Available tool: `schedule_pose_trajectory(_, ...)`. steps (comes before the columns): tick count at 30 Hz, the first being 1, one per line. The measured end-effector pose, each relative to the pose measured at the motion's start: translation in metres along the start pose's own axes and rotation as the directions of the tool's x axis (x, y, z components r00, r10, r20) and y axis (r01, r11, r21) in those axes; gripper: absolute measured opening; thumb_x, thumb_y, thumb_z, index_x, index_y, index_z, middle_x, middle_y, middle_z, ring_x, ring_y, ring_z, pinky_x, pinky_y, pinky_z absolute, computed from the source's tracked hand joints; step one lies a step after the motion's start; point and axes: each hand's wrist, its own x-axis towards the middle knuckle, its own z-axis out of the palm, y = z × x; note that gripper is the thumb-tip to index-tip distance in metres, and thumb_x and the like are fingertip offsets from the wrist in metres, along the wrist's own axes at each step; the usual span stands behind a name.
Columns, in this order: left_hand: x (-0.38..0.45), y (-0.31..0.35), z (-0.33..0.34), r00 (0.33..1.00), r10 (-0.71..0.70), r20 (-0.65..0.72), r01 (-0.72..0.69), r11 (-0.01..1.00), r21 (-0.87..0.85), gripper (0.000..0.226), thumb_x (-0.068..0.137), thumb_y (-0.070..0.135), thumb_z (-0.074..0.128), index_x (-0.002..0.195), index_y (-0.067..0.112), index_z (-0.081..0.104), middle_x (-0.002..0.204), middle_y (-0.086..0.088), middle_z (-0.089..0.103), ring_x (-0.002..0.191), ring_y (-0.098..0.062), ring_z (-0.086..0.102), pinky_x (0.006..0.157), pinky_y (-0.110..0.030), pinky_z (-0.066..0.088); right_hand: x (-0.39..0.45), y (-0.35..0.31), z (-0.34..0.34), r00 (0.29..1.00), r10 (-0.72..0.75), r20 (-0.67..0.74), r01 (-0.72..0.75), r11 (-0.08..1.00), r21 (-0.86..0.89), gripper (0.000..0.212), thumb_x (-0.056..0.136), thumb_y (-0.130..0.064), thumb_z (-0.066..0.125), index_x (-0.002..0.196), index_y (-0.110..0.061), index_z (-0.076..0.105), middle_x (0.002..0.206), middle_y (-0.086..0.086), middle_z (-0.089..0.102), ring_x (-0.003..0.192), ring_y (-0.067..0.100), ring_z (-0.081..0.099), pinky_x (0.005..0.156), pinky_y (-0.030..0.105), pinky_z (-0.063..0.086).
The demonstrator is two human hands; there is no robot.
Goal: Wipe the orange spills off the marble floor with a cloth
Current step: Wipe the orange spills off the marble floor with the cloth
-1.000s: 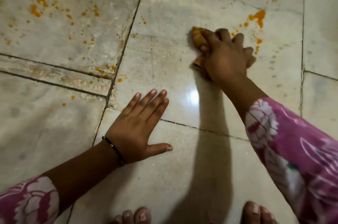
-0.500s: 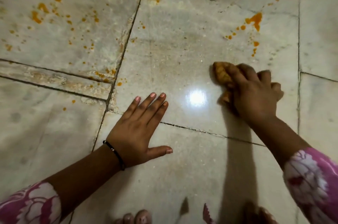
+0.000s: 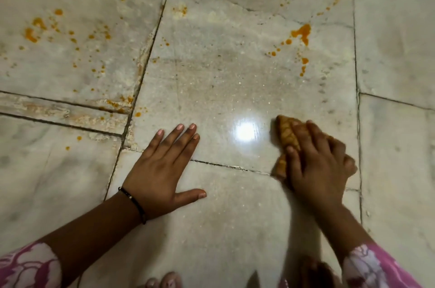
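On the marble floor (image 3: 223, 80), one orange-stained cloth (image 3: 286, 137) lay across a tile joint, the right hand (image 3: 317, 165) curled over it in a closed grip. Orange spills (image 3: 300, 33) dotted two slabs beyond. One left hand (image 3: 162, 167) pressed flat, fingers straight, black bracelet (image 3: 134, 203) at its wrist.

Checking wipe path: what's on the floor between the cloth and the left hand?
Head view: only wiped marble floor and a light glare between cloth and left hand.
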Motion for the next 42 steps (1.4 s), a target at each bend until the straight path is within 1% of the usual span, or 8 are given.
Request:
schedule_pose_trajectory(4,0.001,0.0,0.0,1.0,0.005,0.001,-0.005,1.0,0.015,0.097,0.082,0.079,0.025,0.149,0.009,0.022,0.158,-0.009,0.016,0.146,-0.024,0.013,0.115,-0.048,0.013,0.073,-0.011,0.001,0.981,0.19,-0.041,-0.19,0.982,0.002,0.057,0.088,-0.05,0.03,0.142,-0.035,0.035,0.149,-0.002,0.037,0.116,0.035,0.035,0.088,0.048,0.029)
schedule_pose_trajectory(13,0.0,0.0,-0.001,1.0,0.011,-0.015,-0.011,1.0,0.01,0.097,0.082,0.079,0.028,0.149,0.009,0.024,0.158,-0.008,0.017,0.145,-0.024,0.014,0.115,-0.047,0.014,-0.037,-0.054,0.009,0.937,-0.349,0.023,0.349,0.937,0.024,0.057,0.089,-0.051,0.036,0.144,-0.041,0.033,0.151,-0.007,0.036,0.123,0.034,0.04,0.092,0.047,0.03)
schedule_pose_trajectory(20,-0.013,0.002,-0.001,1.0,-0.03,-0.002,0.03,0.999,-0.037,0.087,0.088,0.073,0.023,0.151,0.013,0.018,0.159,-0.005,0.014,0.146,-0.02,0.01,0.114,-0.044,0.01,0.053,-0.048,-0.003,0.986,-0.166,0.033,0.166,0.986,-0.016,0.06,0.087,-0.053,0.031,0.145,-0.039,0.03,0.154,-0.004,0.029,0.12,0.036,0.033,0.087,0.046,0.029)
schedule_pose_trajectory(24,-0.036,-0.005,-0.004,0.998,-0.057,0.031,0.058,0.998,-0.032,0.081,0.091,0.067,0.022,0.149,0.011,0.021,0.157,-0.006,0.021,0.144,-0.017,0.013,0.113,-0.039,0.01,0.07,-0.096,-0.009,0.593,-0.786,0.174,0.805,0.586,-0.096,0.057,0.086,-0.048,0.036,0.142,-0.039,0.038,0.15,-0.003,0.039,0.111,0.036,0.046,0.082,0.046,0.036)
schedule_pose_trajectory(26,-0.053,-0.01,-0.004,0.996,-0.086,0.037,0.087,0.996,-0.025,0.078,0.091,0.064,0.023,0.149,0.012,0.022,0.156,-0.005,0.022,0.143,-0.016,0.014,0.113,-0.037,0.009,0.074,-0.098,-0.013,0.475,-0.858,0.195,0.88,0.458,-0.127,0.055,0.087,-0.049,0.034,0.14,-0.039,0.042,0.146,-0.003,0.045,0.105,0.033,0.052,0.077,0.043,0.04)
schedule_pose_trajectory(30,-0.091,-0.022,-0.001,0.973,-0.232,0.01,0.232,0.97,-0.076,0.082,0.09,0.067,0.023,0.151,0.013,0.015,0.158,-0.004,0.014,0.144,-0.016,0.013,0.115,-0.037,0.006,0.05,-0.075,-0.013,0.544,-0.825,0.152,0.839,0.54,-0.071,0.055,0.087,-0.054,0.039,0.139,-0.038,0.044,0.147,-0.002,0.043,0.112,0.039,0.05,0.08,0.044,0.038)
schedule_pose_trajectory(36,-0.098,-0.024,-0.007,0.906,-0.367,-0.211,0.31,0.914,-0.262,0.092,0.086,0.064,0.037,0.151,0.01,0.0,0.16,-0.007,0.0,0.147,-0.019,0.005,0.118,-0.043,0.002,-0.017,-0.13,-0.003,0.392,-0.886,0.247,0.909,0.415,0.047,0.055,0.084,-0.06,0.038,0.137,-0.048,0.04,0.15,-0.005,0.039,0.12,0.041,0.047,0.089,0.062,0.039)
schedule_pose_trajectory(42,-0.075,-0.046,-0.01,0.826,-0.469,-0.312,0.397,0.877,-0.269,0.089,0.086,0.053,0.039,0.15,0.01,-0.006,0.159,-0.01,-0.001,0.147,-0.019,0.001,0.117,-0.041,-0.006,0.027,-0.228,0.009,0.535,-0.827,0.173,0.822,0.557,0.12,0.054,0.09,-0.055,0.039,0.142,-0.05,0.027,0.16,-0.006,0.008,0.14,0.037,0.015,0.102,0.057,0.016)
